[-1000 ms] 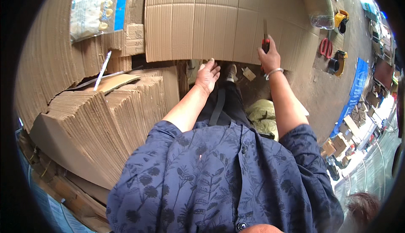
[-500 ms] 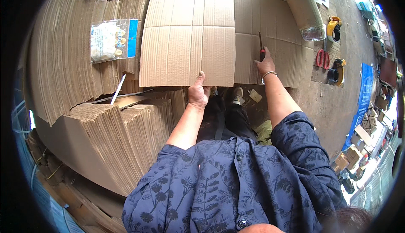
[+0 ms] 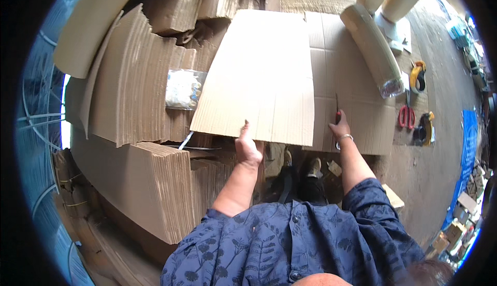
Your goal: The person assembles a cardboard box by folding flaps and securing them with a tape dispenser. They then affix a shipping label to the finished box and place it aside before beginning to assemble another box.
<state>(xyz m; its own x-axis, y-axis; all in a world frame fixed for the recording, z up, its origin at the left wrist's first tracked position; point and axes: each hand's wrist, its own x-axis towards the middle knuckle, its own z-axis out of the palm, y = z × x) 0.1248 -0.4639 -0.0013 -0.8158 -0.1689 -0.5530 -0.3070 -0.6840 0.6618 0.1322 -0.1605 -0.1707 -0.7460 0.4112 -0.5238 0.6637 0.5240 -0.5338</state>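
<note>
Now, head view: my left hand [image 3: 248, 149] grips near edge of a flat cardboard sheet [image 3: 261, 84], thumb on top, sheet lifted off the cardboard layer [image 3: 357, 115] below. My right hand [image 3: 339, 129] is closed round a red-handled cutter [image 3: 337, 111], blade pointing away, resting on that layer. Stacked flat cartons [image 3: 140, 177] to my left; red scissors [image 3: 405, 114] and cardboard tube [image 3: 374, 48] to the right.

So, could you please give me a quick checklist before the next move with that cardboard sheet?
1. Left hand grips the sheet at its near edge: ok.
2. Right hand holds the red-handled tool: ok.
3. Tool's tip clear of the lifted sheet: cannot tell.
4. Left fingers away from the tool: ok.
5. Scissors clear of the sheet: ok.
6. Plastic bag clear of the sheet: not ok, its edge lies under it.
</note>
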